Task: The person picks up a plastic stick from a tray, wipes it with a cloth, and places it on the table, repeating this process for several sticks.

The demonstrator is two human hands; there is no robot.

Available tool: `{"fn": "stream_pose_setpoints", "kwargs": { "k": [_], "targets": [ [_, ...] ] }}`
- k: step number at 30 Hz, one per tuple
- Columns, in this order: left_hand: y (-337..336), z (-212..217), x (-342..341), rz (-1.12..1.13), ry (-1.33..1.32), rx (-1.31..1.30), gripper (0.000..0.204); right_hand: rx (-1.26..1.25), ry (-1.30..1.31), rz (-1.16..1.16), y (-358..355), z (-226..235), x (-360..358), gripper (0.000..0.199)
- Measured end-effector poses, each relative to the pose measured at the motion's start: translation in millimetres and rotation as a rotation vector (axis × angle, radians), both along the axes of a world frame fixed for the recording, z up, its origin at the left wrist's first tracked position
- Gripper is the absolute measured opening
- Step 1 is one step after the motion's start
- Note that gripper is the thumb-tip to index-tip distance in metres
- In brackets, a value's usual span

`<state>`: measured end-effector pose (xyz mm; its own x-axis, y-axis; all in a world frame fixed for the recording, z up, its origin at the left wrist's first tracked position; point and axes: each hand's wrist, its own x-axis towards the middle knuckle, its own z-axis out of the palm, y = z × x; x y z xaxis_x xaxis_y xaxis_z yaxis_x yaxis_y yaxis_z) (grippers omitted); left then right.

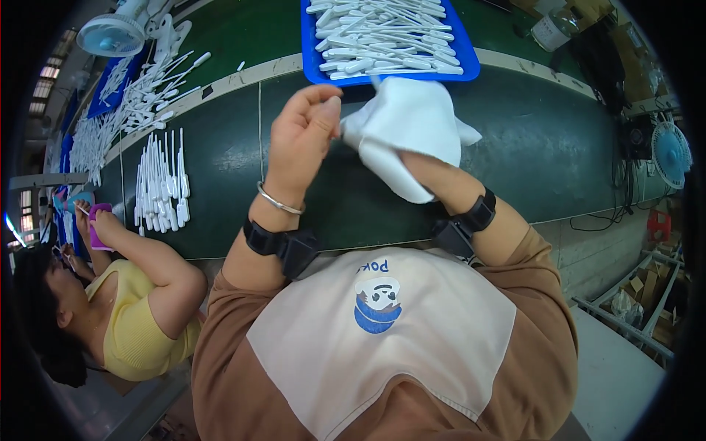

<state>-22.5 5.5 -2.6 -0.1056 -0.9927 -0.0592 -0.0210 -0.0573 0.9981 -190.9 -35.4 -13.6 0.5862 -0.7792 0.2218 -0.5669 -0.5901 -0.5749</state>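
Observation:
A white cloth (415,117) is draped over my right hand (425,167), so its fingers are hidden and only the wrist side shows. The cloth hangs in folds just in front of the blue tray (307,62). Beside the cloth's left edge is my left hand (305,126), raised above the dark green table with its fingers curled in. Its fingertips come close to the cloth, and whatever they may pinch is too small to tell. Many slim white plastic pieces (382,37) with thick handles and thin shafts lie crosswise in the tray.
A row of similar white sticks (162,180) lies on the table at left, with a loose heap (140,103) beyond. At far left a co-worker in a yellow top (143,323) holds a purple item (99,228). Fans (110,35) stand at both sides; a bottle (553,29) is back right.

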Motion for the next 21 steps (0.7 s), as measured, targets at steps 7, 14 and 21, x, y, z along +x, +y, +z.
{"fn": "stream_pose_setpoints", "kwargs": {
  "k": [7,14,21],
  "targets": [
    [-8.4,-8.3,14.9,0.291,0.406,-0.059,0.018,-0.134,-0.021,0.167,12.1,7.2,9.1,0.056],
    [-10.3,-4.4,21.9,0.320,0.604,-0.143,0.019,-0.033,-0.267,0.146,-1.8,-26.6,-15.7,0.041],
    [2.6,-9.8,-14.8,0.330,0.313,-0.161,0.016,0.871,-0.924,0.111,18.1,-22.8,19.5,0.025]
  ]
}}
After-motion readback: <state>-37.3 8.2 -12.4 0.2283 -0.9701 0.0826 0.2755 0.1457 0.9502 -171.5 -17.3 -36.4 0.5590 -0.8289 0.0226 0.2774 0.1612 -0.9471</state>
